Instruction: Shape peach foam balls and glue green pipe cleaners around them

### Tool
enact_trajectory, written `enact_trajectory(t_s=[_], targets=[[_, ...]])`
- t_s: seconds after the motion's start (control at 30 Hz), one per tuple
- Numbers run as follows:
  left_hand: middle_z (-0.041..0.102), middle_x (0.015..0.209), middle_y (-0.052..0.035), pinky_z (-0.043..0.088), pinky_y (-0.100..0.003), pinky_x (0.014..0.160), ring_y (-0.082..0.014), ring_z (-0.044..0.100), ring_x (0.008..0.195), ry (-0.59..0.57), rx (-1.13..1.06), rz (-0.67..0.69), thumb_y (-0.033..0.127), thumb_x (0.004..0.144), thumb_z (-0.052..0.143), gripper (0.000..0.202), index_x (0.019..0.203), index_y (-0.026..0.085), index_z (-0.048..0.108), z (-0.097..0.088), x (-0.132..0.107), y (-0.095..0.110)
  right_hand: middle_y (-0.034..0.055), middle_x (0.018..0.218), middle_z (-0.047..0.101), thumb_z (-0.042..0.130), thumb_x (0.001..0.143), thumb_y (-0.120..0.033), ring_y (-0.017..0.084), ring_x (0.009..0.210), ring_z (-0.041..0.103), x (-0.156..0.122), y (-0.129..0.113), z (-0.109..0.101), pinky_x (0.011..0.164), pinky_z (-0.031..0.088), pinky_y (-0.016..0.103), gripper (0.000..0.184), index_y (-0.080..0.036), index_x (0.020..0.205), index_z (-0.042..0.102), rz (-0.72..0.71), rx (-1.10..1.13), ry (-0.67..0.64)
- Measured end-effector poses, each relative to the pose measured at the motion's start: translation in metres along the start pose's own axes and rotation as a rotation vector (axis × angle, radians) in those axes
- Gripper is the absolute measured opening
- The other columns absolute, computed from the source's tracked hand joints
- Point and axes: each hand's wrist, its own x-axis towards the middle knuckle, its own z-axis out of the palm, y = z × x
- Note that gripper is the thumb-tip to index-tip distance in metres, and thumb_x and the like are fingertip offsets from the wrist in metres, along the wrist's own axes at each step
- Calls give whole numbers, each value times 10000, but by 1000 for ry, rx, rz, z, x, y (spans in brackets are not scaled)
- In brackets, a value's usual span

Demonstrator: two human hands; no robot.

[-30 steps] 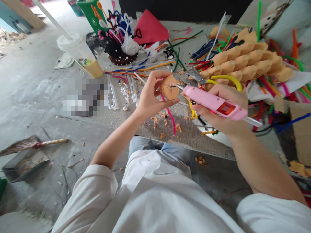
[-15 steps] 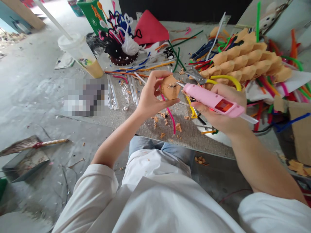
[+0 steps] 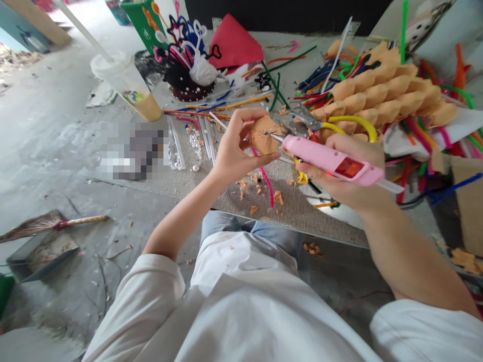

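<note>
Glue gun (image 3: 324, 163) now nearer orange foam (image 3: 263, 138), clenched in right fingers (image 3: 352, 146); left fingers (image 3: 241, 118) grip foam.

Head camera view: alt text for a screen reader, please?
A left hand pinches an orange foam piece while a right hand holds a pink hot glue gun, its tip at the foam, over a burlap-covered table with foam crumbs and pipe cleaners.

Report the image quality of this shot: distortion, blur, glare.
Head view: wide-angle distortion stretches the right forearm and bows the edge of the woven mat; a pixelated patch hides something at the mat's left end; light is soft, with pale glare on the shiny surface below the right hand.
</note>
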Motion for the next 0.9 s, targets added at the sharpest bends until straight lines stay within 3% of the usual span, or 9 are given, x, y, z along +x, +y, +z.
enact_trajectory(t_s=[0.3,0.47,0.63,0.77,0.9], targets=[[466,1434,-85,615,-377,1005,-224,629,1300,-19,2,12,645,911,651,810,1550,380,230,0,-2,-8,-56,610,482,752,869,-588,111,534,406,0,2,1,550,358,311,489,-241,729,437,17,-6,87],[477,1405,-79,632,-321,931,-210,647,1275,3,-21,-3,657,900,655,769,1510,372,284,1,-1,-6,-63,627,466,767,857,-569,109,548,430,1,2,-1,534,355,294,493,-246,737,415,16,4,1],[500,1386,-89,645,-312,902,-215,667,1255,27,-5,-4,658,872,687,783,1494,362,315,0,-1,-5,-49,604,485,742,865,-608,125,537,420,1,4,-2,540,357,321,499,-259,724,414,30,-24,56],[508,1390,-100,651,-314,890,-217,668,1255,26,27,-22,637,867,709,818,1517,372,289,1,-1,-7,-49,606,494,711,868,-652,129,545,436,1,2,-2,569,368,328,510,-258,721,422,36,-16,-14],[514,1404,-104,654,-308,879,-215,664,1258,28,64,-23,624,881,704,831,1539,370,264,1,-2,-7,-49,593,478,719,858,-663,129,531,417,2,3,-2,553,352,339,532,-259,702,409,46,-19,45]])
